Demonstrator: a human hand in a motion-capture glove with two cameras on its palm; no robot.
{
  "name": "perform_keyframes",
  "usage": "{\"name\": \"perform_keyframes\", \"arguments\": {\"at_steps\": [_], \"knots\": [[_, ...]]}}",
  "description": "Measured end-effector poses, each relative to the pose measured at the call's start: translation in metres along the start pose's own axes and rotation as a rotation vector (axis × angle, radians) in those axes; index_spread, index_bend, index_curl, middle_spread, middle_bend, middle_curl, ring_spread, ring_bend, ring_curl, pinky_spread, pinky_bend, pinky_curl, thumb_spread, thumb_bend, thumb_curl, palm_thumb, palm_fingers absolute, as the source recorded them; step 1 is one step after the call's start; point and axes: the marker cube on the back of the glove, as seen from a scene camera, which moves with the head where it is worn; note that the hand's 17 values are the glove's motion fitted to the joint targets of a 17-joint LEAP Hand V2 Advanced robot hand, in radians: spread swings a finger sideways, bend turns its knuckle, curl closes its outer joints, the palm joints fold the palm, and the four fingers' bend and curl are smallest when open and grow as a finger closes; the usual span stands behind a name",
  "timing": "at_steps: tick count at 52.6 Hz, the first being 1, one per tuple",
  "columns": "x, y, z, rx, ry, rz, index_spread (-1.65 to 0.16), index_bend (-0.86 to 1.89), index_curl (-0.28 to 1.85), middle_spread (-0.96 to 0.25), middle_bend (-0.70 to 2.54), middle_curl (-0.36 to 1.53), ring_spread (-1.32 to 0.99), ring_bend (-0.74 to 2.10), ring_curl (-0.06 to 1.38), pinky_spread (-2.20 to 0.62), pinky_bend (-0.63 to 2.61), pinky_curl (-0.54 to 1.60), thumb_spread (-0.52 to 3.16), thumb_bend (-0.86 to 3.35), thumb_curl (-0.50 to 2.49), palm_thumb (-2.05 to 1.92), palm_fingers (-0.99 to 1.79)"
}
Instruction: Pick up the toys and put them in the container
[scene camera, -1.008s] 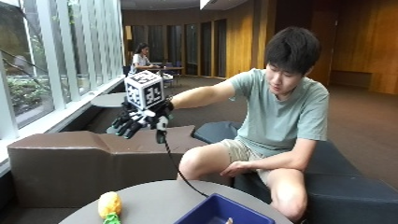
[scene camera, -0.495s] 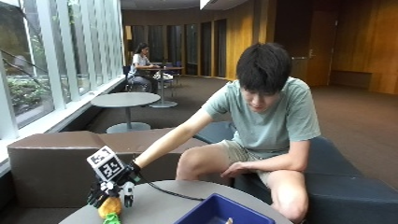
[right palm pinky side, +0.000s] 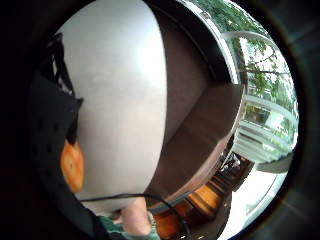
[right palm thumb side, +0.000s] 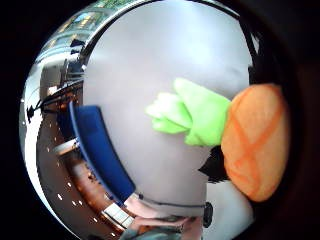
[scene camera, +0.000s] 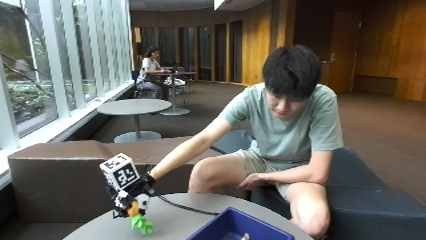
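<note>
Gloved right hand (scene camera: 130, 196) pinches carrot toy (scene camera: 138, 214) above grey table (scene camera: 180, 220); blue container (scene camera: 236, 230) nearby.

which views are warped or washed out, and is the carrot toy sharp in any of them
Both palm views bulge like fisheyes with black borders; in the thumb side view the carrot toy fills the frame, soft-edged; little finger side view blows out the windows; outside view is straight, its left windows bright, the toy small under the hand.
</note>
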Motion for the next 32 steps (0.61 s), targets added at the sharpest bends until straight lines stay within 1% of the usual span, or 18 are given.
{"name": "perform_keyframes", "arguments": {"at_steps": [2,3,4,5,13,18,23,32], "knots": [[-0.009,0.009,-0.015,0.005,0.004,-0.032,-0.32,0.35,0.33,-0.27,0.57,0.41,-0.34,0.90,0.52,-0.30,0.93,0.34,1.07,0.20,0.59,0.65,1.06],[-0.014,0.014,-0.025,0.009,0.005,-0.048,-0.32,0.30,0.32,-0.27,0.52,0.40,-0.35,0.88,0.52,-0.31,0.95,0.35,1.05,0.20,0.60,0.66,0.94],[-0.020,0.020,-0.036,0.015,0.005,-0.062,-0.33,0.42,0.38,-0.28,0.64,0.45,-0.36,0.94,0.56,-0.31,0.91,0.35,1.01,0.20,0.62,0.66,1.13],[-0.027,0.026,-0.049,0.025,0.004,-0.077,-0.34,0.46,0.39,-0.28,0.68,0.46,-0.37,0.94,0.56,-0.31,0.89,0.35,0.97,0.19,0.63,0.66,1.17],[-0.072,0.072,-0.134,0.109,-0.050,-0.178,-0.36,0.69,0.54,-0.29,0.90,0.59,-0.41,1.05,0.64,-0.33,0.89,0.38,0.73,0.16,0.73,0.65,1.16],[-0.099,0.098,-0.176,0.162,-0.055,-0.215,-0.36,0.77,0.61,-0.29,0.99,0.65,-0.43,1.11,0.68,-0.33,0.93,0.41,0.60,0.15,0.78,0.65,1.12],[-0.149,0.129,-0.231,0.252,-0.078,-0.294,-0.36,0.82,0.68,-0.28,1.05,0.70,-0.43,1.15,0.71,-0.34,0.97,0.43,0.49,0.14,0.82,0.65,1.08],[-0.223,0.164,-0.272,0.318,-0.084,-0.399,-0.36,0.87,0.78,-0.27,1.09,0.76,-0.44,1.20,0.74,-0.33,1.02,0.47,0.33,0.13,0.89,0.65,1.02]]}}
